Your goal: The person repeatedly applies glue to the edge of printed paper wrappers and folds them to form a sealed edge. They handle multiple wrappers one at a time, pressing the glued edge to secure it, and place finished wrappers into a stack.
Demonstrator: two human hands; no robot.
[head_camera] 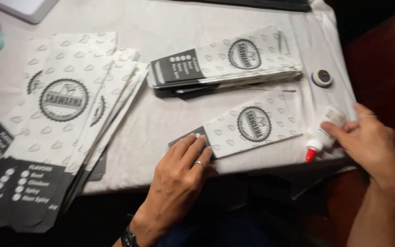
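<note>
A folded white paper sleeve with a black end and a round black emblem lies near the table's front edge. My left hand, a ring on one finger, presses flat on its black end. My right hand grips a small white glue bottle with a red tip, pointed down and left just past the sleeve's right end.
A stack of folded sleeves lies behind the single one. A fanned pile of flat unfolded sleeves covers the left side. A small roll of tape sits at the right. A white cloth covers the table.
</note>
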